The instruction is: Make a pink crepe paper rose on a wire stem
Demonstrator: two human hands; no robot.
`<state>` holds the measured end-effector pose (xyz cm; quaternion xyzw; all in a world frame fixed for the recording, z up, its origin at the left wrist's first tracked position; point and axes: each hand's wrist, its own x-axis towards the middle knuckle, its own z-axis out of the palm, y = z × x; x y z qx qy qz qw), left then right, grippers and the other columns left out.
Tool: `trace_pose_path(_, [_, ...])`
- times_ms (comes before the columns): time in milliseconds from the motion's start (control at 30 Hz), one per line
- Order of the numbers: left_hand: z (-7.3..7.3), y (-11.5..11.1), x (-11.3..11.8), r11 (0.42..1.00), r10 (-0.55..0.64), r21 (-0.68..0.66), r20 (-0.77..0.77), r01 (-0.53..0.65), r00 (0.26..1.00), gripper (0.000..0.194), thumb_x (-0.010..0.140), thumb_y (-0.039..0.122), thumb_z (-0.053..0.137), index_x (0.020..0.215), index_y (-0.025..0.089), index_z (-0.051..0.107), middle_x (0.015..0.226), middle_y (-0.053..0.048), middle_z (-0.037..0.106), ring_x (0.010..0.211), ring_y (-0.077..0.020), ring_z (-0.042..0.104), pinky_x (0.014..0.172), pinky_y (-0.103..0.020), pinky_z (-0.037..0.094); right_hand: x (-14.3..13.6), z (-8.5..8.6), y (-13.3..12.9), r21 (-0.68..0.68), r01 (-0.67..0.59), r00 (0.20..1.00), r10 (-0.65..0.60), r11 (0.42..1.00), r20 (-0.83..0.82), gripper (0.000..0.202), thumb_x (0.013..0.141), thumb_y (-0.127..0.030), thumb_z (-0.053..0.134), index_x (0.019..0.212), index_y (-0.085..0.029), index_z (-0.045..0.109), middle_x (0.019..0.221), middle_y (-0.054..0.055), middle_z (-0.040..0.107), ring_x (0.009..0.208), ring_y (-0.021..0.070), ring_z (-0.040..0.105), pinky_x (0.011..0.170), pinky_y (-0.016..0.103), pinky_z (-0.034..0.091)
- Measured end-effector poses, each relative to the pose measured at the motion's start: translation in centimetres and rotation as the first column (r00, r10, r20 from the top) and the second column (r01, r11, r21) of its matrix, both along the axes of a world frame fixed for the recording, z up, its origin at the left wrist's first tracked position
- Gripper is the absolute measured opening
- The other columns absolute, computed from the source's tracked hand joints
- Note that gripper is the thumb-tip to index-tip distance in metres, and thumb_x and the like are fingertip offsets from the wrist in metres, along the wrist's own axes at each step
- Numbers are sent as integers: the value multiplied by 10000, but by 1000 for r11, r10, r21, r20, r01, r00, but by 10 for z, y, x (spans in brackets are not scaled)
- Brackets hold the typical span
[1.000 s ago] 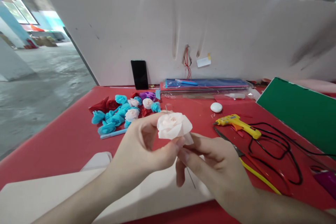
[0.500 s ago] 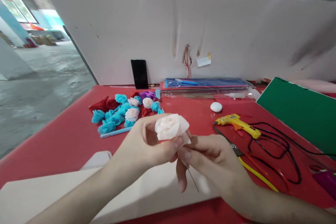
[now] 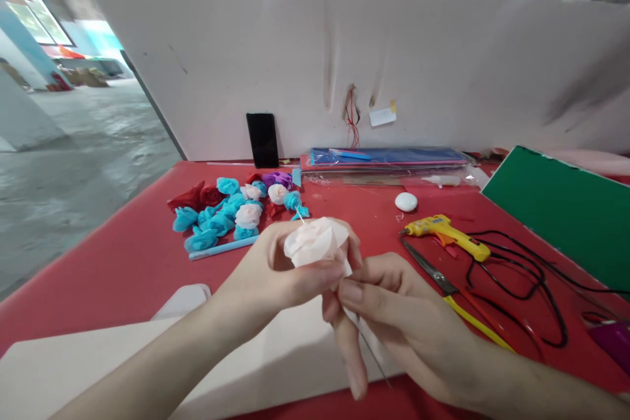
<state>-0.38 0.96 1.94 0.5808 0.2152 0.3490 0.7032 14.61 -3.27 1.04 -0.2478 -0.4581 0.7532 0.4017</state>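
Note:
A pale pink paper rose [image 3: 315, 241] sits between my hands at the middle of the view, its bloom tilted to the left. My left hand [image 3: 295, 275] is closed around the base of the bloom, thumb along the near side. Below the petals, the thumb and fingers of my right hand [image 3: 398, 308] pinch the base of the rose, where a strip of pale paper shows. A thin wire stem [image 3: 375, 359] slants down to the right from under the fingers. Under my hands lies a sheet of pale paper [image 3: 231, 367].
Blue, red, purple and pink paper flowers [image 3: 216, 210] lie at the left beside a blue roll [image 3: 221, 249]. Scissors [image 3: 443, 282], a yellow glue gun [image 3: 447, 236] with black cord, a white oval object [image 3: 406, 201] and a green board [image 3: 566, 216] are right. A phone [image 3: 262, 140] leans behind.
The rose has tipped slightly left and down. My left fingers have shifted around its base, one now stretching lower, and the wire's lower end has swung down to the right.

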Motion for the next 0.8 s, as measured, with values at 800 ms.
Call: trace_pose_path(800, [-4, 16, -14, 963, -230, 159, 58, 218, 972, 491, 667, 107, 704, 1126, 255, 614, 793, 17, 658, 783, -155, 630, 700, -221, 500, 6, 2, -3, 144, 113, 994, -113, 983, -5, 204, 868, -253, 558, 731, -176, 688, 540, -47, 612, 511, 48, 550, 704, 222, 407])
